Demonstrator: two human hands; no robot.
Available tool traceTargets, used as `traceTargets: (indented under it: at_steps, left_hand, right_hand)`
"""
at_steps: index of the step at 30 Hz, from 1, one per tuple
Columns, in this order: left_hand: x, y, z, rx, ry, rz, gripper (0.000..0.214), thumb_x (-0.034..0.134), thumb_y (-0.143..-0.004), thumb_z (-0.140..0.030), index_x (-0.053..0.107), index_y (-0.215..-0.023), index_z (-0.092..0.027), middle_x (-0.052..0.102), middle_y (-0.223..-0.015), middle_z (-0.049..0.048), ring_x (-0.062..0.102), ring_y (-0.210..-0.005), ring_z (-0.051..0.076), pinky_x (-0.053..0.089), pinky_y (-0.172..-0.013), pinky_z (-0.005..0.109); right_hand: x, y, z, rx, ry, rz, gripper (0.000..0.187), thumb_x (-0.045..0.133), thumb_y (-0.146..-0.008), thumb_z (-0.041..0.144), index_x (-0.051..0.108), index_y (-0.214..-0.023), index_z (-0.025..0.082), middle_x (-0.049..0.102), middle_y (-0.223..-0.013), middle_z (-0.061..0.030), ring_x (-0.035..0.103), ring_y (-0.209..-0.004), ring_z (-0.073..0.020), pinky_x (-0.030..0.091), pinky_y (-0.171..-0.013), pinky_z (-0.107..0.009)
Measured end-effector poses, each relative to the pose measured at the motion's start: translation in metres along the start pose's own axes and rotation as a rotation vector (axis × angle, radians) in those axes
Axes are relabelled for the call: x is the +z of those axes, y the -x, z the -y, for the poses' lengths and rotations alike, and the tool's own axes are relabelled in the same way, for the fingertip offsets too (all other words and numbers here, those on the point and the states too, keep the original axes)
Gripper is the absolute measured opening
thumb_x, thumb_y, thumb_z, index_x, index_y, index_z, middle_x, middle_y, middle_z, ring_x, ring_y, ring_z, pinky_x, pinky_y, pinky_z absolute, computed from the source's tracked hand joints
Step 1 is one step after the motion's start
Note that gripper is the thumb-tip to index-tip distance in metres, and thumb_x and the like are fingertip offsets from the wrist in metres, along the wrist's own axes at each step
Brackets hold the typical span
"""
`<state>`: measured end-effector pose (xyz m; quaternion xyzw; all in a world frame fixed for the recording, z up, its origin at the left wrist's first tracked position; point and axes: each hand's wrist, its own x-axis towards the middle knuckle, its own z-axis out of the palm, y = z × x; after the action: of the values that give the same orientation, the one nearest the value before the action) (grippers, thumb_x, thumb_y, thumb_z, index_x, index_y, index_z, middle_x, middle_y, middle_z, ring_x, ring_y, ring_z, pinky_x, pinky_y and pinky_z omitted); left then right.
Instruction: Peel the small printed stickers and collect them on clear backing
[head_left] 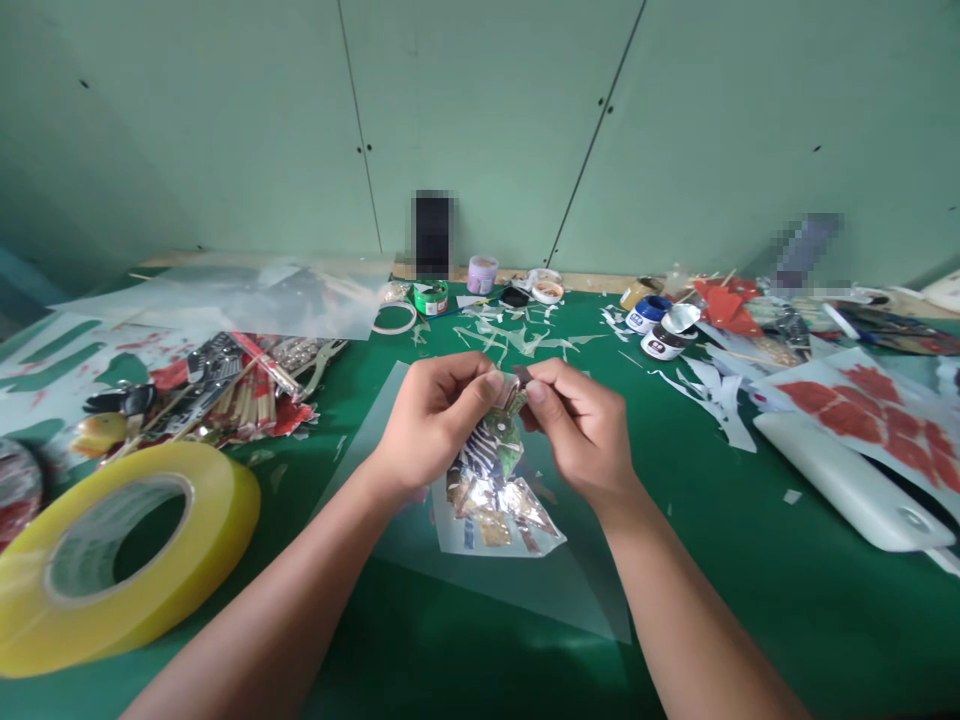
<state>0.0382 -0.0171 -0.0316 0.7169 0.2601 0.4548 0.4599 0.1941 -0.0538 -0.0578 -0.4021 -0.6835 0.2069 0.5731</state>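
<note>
- Your L hand (439, 415) has thumb + fingers closed on the top L of the patterned piece (491, 500) — zebra stripes, green, shiny gold bits, pale backing.
- Your R hand (581, 420) looks pinched on a small dark strip (523, 375) at the piece's top R; exact contact under the thumb's hidden, can't tell.
- Piece is between your hands, mid-desk (750, 620), over a translucent sheet (577, 600), wider end twd you. Touching the sheet or just above? Can't tell.
- Step in hand, my read: fine two-handed work on the strip — fitting or freeing it, can't say which.
- Next move prob. calls for a steady L pinch, R working the strip gently w/o creasing the piece.
- Nearby: tape roll (225, 510) beside your L forearm; cut scraps (517, 340) just beyond your hands.
</note>
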Motion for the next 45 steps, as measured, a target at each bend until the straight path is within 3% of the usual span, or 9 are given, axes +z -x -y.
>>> traceTargets:
  at_steps: [12,19,28,45]
  left_hand:
    - [0.0023,-0.0013,-0.0004,-0.032,0.103,0.011,0.032,0.052,-0.087,-0.027,0.045,-0.058,-0.017,0.039,-0.055,-0.0035,0.031,-0.050,0.008,0.028,-0.047,0.024]
    - [0.0019,-0.0025,0.0004,-0.081,0.174,0.035,0.036,0.056,-0.086,-0.035,0.044,-0.057,-0.018,0.037,-0.054,-0.0037,0.029,-0.049,0.008,0.029,-0.045,0.024]
    - [-0.0017,-0.0013,0.0000,-0.040,0.096,0.058,0.037,0.059,-0.087,-0.041,0.048,-0.061,-0.017,0.043,-0.057,-0.0029,0.034,-0.051,0.008,0.030,-0.047,0.023]
    - [-0.0024,-0.0010,-0.0007,-0.041,0.143,0.068,0.033,0.060,-0.087,-0.036,0.052,-0.060,-0.017,0.047,-0.055,-0.0028,0.037,-0.049,0.008,0.033,-0.048,0.023]
  right_hand:
    - [-0.0006,0.0003,-0.0019,0.000,-0.009,0.044,0.025,0.047,-0.099,0.032,0.057,-0.079,0.021,0.046,-0.060,0.0038,0.041,-0.053,-0.0092,0.032,-0.050,-0.025]
    - [0.0018,0.0014,-0.0042,0.036,-0.093,0.078,0.028,0.047,-0.099,0.036,0.052,-0.076,0.021,0.043,-0.059,0.0043,0.038,-0.052,-0.0092,0.031,-0.050,-0.025]
    - [0.0043,0.0027,-0.0018,0.016,-0.074,0.050,0.028,0.046,-0.099,0.035,0.053,-0.076,0.021,0.043,-0.061,0.0040,0.039,-0.053,-0.0097,0.032,-0.052,-0.026]
    - [0.0037,0.0024,-0.0011,0.041,-0.164,0.078,0.030,0.048,-0.099,0.034,0.048,-0.072,0.021,0.041,-0.059,0.0051,0.038,-0.052,-0.0084,0.032,-0.051,-0.024]
